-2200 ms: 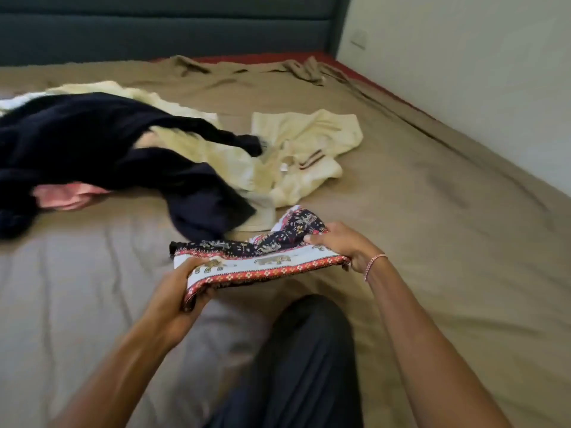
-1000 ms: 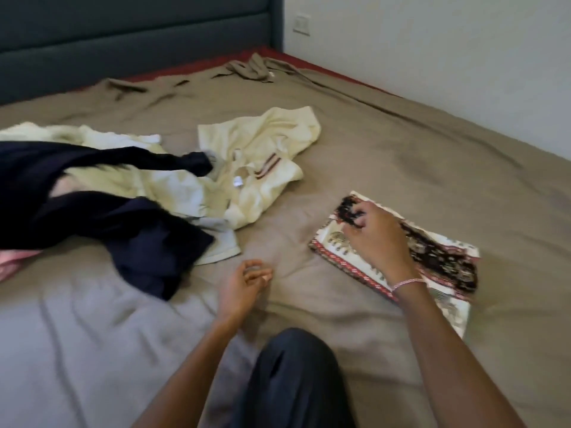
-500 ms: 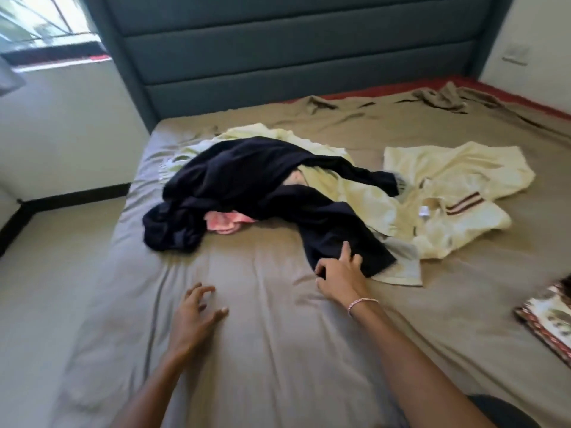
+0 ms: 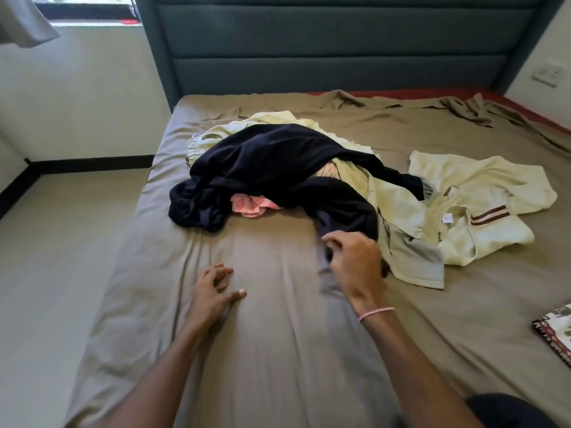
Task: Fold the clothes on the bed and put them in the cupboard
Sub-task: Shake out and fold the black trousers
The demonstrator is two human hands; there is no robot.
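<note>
A dark navy garment (image 4: 272, 168) lies crumpled in the middle of the bed (image 4: 278, 350), over pale yellow clothes (image 4: 398, 208) and a pink piece (image 4: 251, 206). My right hand (image 4: 355, 267) grips the near end of the navy garment, fingers curled round the cloth. On the sheet to its left, my left hand (image 4: 213, 291) rests with fingers spread and holds nothing. A cream shirt with brown stripes (image 4: 482, 208) lies to the right. The folded elephant-print cloth (image 4: 556, 330) sits at the right edge, partly out of frame.
A dark padded headboard (image 4: 324, 47) stands behind the bed. Bare floor (image 4: 61, 242) runs along the bed's left side, with a white wall and window beyond. A wall with a socket (image 4: 547, 76) lies to the right. My knee (image 4: 509, 412) shows at the bottom right.
The folded elephant-print cloth was set down on the right and let go. My view turned left to the pile, and my right hand closed on the navy garment's near end.
</note>
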